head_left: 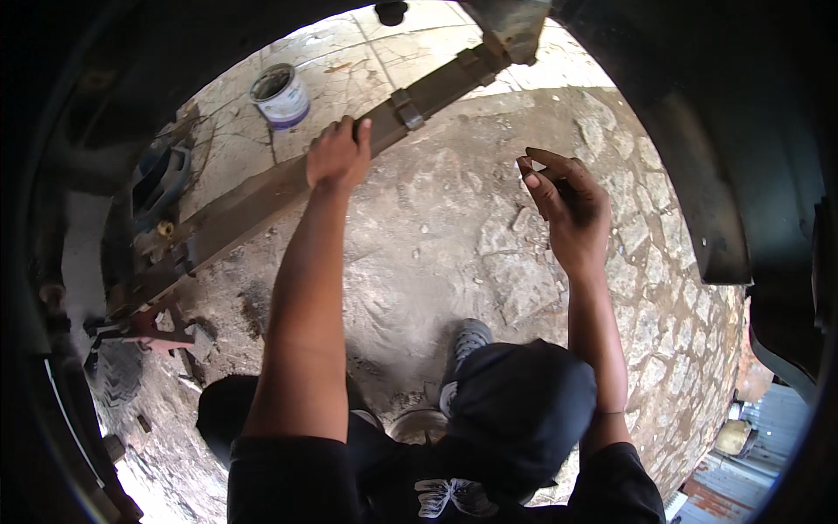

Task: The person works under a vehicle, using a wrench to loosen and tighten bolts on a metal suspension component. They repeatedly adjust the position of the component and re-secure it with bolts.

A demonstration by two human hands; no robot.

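My left hand (pixel 338 155) grips the edge of a long rusty leaf spring (pixel 262 196) that runs from the lower left up to a bracket (pixel 511 31) at the top. A metal clamp (pixel 407 108) wraps the spring just right of that hand. My right hand (pixel 567 210) is raised off to the right, apart from the spring, its fingers loosely curled and pinched; I cannot see anything in them. My knees in dark trousers and a grey shoe (pixel 467 341) show below.
A white bucket (pixel 281 94) stands on the paved ground behind the spring. A dark vehicle body and wheel arch (pixel 698 175) curve around the right and top. A blue part (pixel 161 175) and a red stand (pixel 157 336) sit at the left. Cracked stone ground lies beneath.
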